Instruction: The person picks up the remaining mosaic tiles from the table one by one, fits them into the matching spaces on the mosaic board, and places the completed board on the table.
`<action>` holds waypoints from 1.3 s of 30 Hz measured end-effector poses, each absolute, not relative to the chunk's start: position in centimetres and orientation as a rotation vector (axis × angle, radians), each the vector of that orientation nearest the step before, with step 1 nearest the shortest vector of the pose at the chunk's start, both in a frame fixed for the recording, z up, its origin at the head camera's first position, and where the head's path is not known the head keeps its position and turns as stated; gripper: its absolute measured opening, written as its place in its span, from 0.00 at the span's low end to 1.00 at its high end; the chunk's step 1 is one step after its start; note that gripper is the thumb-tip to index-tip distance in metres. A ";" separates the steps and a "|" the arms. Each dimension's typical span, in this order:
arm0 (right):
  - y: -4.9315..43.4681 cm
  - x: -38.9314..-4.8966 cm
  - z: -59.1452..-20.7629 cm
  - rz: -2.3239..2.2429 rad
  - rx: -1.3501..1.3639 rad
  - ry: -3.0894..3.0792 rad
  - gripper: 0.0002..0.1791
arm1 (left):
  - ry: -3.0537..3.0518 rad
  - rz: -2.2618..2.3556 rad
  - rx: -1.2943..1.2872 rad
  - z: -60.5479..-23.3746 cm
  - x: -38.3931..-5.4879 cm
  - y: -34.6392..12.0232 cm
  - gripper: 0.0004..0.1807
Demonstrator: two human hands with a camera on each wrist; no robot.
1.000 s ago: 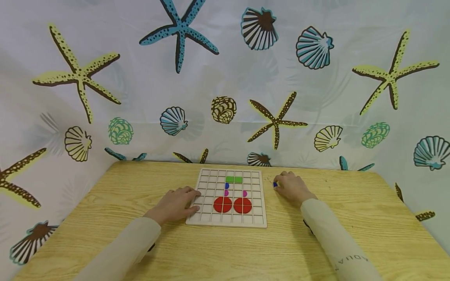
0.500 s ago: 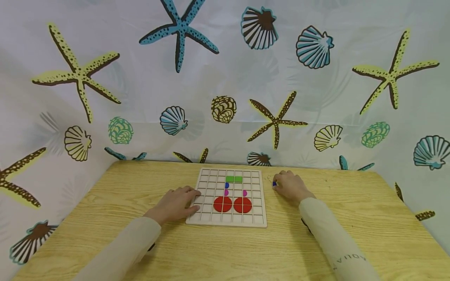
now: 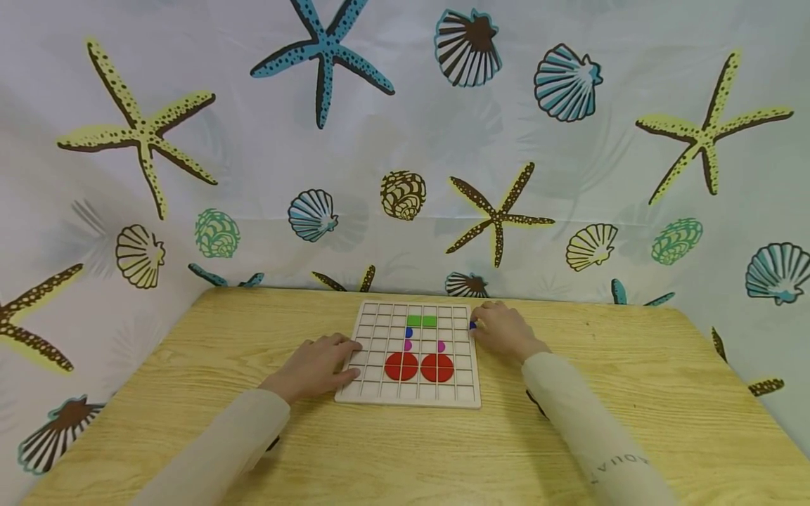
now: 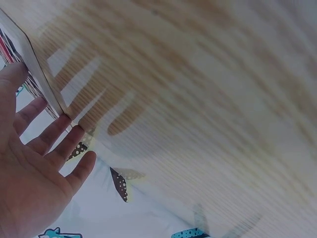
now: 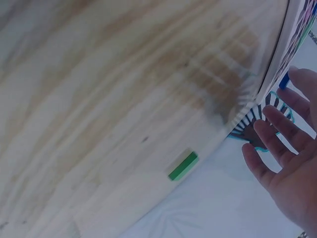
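Observation:
A pale gridded board (image 3: 408,403) lies on the table. My left hand (image 3: 314,365) rests at its left edge, fingers spread, with thumb and fingertips touching the rim. Between thumb and forefinger my right hand (image 3: 504,332) pinches a small blue piece (image 3: 472,325), just over the board's right edge; its exact outline is partly covered. The right wrist view shows the other fingers extended. On the board sit two red discs (image 3: 401,366), two magenta half-discs (image 3: 441,347), a blue half-disc (image 3: 408,332) and green pieces (image 3: 414,320) side by side.
A green strip (image 5: 183,166) lies near the table's far edge in the right wrist view. The wooden table (image 3: 405,457) ends at a hanging cloth (image 3: 405,260) printed with shells and starfish, which also runs along both sides.
My right hand has carried the blue piece leftward, from the table beside the board to the board's right edge. The left hand and the pieces on the board have stayed in place.

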State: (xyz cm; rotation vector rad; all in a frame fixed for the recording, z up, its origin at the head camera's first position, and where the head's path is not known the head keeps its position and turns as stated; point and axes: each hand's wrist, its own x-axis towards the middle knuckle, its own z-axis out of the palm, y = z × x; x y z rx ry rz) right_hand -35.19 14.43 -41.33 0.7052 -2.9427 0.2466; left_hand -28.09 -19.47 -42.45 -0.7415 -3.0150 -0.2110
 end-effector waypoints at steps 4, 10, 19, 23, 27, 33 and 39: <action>13.4 -35.1 -41.2 0.232 0.727 -2.958 0.13 | -3.029 -0.211 -0.729 -42.4 -28.1 -19.4 0.26; 12.0 -35.0 -41.2 0.228 0.749 -2.978 0.13 | -3.047 -0.214 -0.706 -42.3 -28.1 -19.2 0.26; 10.3 -35.1 -41.5 0.227 0.795 -2.970 0.13 | -3.032 -0.194 -0.722 -42.3 -28.1 -19.3 0.26; 9.8 -35.0 -41.5 0.209 0.804 -2.956 0.13 | -3.035 -0.200 -0.728 -42.2 -27.9 -19.3 0.26; 9.6 -34.8 -41.5 0.206 0.808 -2.961 0.13 | -3.037 -0.201 -0.733 -42.0 -27.8 -19.2 0.25; 9.4 -34.8 -41.5 0.184 0.805 -2.966 0.13 | -3.033 -0.188 -0.736 -41.9 -27.7 -19.2 0.25; 9.3 -34.9 -41.5 0.191 0.800 -2.978 0.13 | -3.025 -0.189 -0.741 -41.8 -27.7 -19.2 0.25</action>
